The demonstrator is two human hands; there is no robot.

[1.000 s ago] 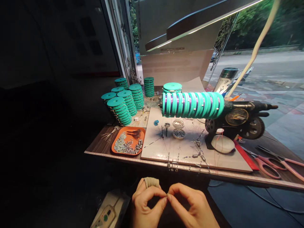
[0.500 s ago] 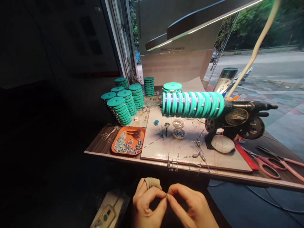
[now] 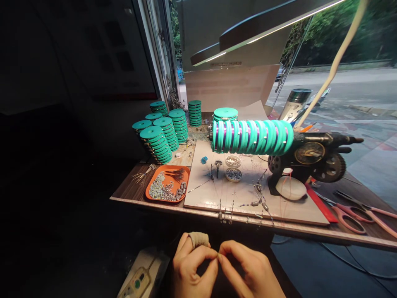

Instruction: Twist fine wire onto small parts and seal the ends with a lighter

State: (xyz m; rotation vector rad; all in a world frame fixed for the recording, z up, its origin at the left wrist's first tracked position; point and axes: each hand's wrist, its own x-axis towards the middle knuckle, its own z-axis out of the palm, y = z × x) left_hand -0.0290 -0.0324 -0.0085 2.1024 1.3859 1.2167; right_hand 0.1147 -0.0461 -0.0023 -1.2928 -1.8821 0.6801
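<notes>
Below the table's front edge, my left hand [image 3: 194,265] and my right hand [image 3: 248,265] meet fingertip to fingertip. Each pinches thumb against forefinger, and whatever is between the tips is too small to make out. A beige wrap [image 3: 199,239] covers a finger of my left hand. Small metal weights on thin lines [image 3: 221,215] hang over the table edge just above the hands. On the pale board [image 3: 198,194] lie more lines with little sinkers [image 3: 254,203]. Two round dishes, one of white bits [image 3: 233,160] and one of grey beads [image 3: 233,174], stand behind them.
An orange tray [image 3: 149,194] of small metal parts sits left. Behind it rise stacks of green foam spools [image 3: 155,145]. A geared black machine [image 3: 310,153] carries a row of green spools [image 3: 252,137]. Scissors [image 3: 350,217] lie right, a power strip [image 3: 136,283] lower left.
Almost nothing differs; both hands keep the same fingertip pinch, and the view has shifted very slightly.
</notes>
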